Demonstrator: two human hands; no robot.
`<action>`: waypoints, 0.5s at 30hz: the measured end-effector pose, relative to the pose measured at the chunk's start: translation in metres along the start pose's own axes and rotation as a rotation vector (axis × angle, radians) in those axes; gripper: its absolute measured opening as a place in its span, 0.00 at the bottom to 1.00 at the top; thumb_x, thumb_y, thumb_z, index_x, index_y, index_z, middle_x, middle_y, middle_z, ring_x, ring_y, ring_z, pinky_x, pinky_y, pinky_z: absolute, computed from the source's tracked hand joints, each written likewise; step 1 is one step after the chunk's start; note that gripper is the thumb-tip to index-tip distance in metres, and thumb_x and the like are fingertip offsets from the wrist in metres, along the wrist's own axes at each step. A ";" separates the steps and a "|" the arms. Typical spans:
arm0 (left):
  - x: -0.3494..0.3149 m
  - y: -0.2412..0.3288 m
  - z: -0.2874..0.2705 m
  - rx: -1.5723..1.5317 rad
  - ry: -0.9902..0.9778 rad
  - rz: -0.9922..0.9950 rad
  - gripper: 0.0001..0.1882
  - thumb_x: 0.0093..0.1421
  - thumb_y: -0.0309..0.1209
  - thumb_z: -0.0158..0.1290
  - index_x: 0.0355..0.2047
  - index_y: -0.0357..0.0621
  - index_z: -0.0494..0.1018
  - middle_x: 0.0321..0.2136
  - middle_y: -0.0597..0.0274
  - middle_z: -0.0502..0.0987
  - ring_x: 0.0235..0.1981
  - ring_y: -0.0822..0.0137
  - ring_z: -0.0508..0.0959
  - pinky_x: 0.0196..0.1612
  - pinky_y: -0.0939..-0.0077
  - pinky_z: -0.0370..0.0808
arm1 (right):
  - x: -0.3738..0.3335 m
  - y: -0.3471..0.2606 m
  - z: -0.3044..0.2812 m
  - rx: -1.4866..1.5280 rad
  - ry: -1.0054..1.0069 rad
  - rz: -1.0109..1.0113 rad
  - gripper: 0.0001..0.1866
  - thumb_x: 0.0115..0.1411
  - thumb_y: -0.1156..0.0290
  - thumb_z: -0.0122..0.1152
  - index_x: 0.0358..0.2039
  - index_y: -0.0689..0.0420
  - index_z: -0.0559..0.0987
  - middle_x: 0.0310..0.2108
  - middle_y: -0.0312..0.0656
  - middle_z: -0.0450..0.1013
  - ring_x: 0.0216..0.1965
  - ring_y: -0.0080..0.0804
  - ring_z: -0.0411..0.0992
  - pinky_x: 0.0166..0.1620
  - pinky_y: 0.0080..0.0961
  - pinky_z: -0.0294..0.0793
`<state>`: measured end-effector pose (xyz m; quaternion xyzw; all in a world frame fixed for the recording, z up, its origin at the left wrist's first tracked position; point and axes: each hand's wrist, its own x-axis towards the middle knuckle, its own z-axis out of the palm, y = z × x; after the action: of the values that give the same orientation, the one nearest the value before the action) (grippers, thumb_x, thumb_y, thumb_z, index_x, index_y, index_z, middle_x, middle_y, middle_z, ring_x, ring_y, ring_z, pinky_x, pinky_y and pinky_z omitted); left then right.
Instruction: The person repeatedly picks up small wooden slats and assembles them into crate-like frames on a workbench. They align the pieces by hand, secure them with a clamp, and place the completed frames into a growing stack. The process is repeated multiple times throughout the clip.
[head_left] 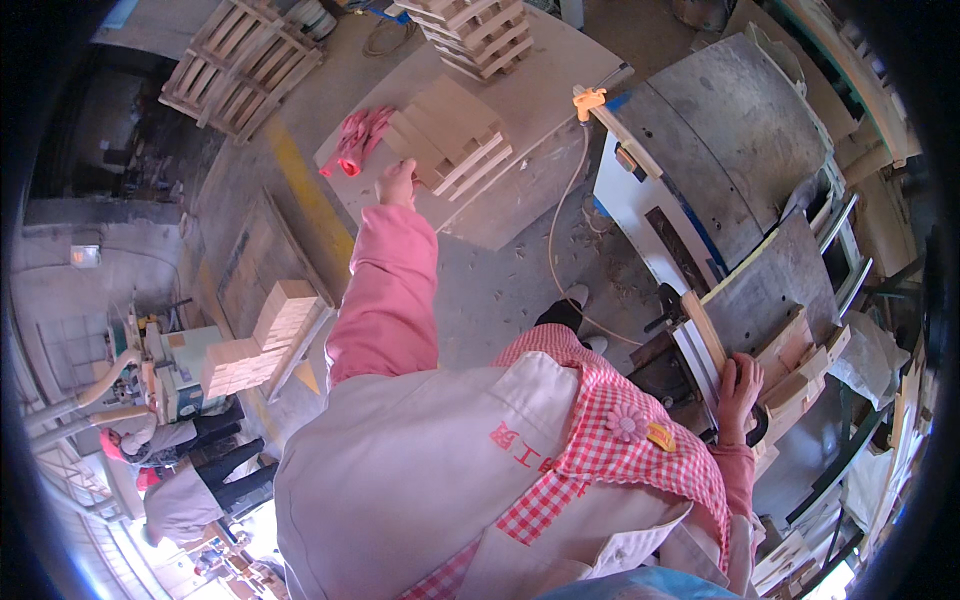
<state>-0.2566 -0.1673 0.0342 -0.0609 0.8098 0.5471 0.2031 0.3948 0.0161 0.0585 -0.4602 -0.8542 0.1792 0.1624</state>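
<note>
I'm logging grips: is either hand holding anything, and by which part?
Cannot be told: the left hand is at the edge of the stacked boards, the right hand beside a wooden strip.

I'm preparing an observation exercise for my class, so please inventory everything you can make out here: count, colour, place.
Flat stacked wooden boards: several, pale tan, upper centre
Low flat-topped platform: one, grey-brown, beneath the boards
Crumpled gloves: count unclear, pinkish red, left of the boards
Slatted wooden pallet: one, tan, upper left
Stacked wooden blocks: many, pale, left
Plastic-handled hose tool: one, orange, upper right
Flat metal machine table: one, grey, right
Narrow wooden strip: one, tan, by the right hand
Co-workers: at least two, dark trousers, lower left
Left hand: one, pink-sleeved, at the boards' edge
Right hand: one, pink-sleeved, right
</note>
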 end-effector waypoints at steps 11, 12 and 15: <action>0.039 -0.014 -0.013 0.375 0.135 0.343 0.15 0.63 0.42 0.47 0.41 0.47 0.74 0.35 0.62 0.77 0.32 0.64 0.77 0.34 0.63 0.69 | 0.001 0.001 0.001 -0.014 0.002 0.023 0.08 0.60 0.69 0.54 0.37 0.58 0.76 0.39 0.45 0.73 0.44 0.46 0.68 0.50 0.39 0.64; 0.034 -0.004 -0.014 0.472 0.233 0.552 0.16 0.63 0.41 0.47 0.42 0.45 0.75 0.39 0.59 0.78 0.36 0.62 0.77 0.38 0.61 0.70 | 0.001 0.000 0.001 -0.015 0.004 0.033 0.08 0.60 0.69 0.54 0.37 0.58 0.76 0.39 0.45 0.73 0.44 0.46 0.68 0.50 0.39 0.64; 0.017 0.046 0.008 0.713 0.219 1.013 0.15 0.62 0.41 0.46 0.43 0.51 0.77 0.46 0.61 0.77 0.48 0.58 0.74 0.51 0.59 0.68 | 0.001 -0.001 0.002 -0.023 0.020 0.033 0.07 0.59 0.69 0.55 0.37 0.57 0.76 0.39 0.45 0.73 0.44 0.46 0.68 0.51 0.39 0.64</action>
<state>-0.2852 -0.1399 0.0645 0.3463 0.8869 0.2621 -0.1576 0.3927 0.0161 0.0579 -0.4779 -0.8468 0.1675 0.1628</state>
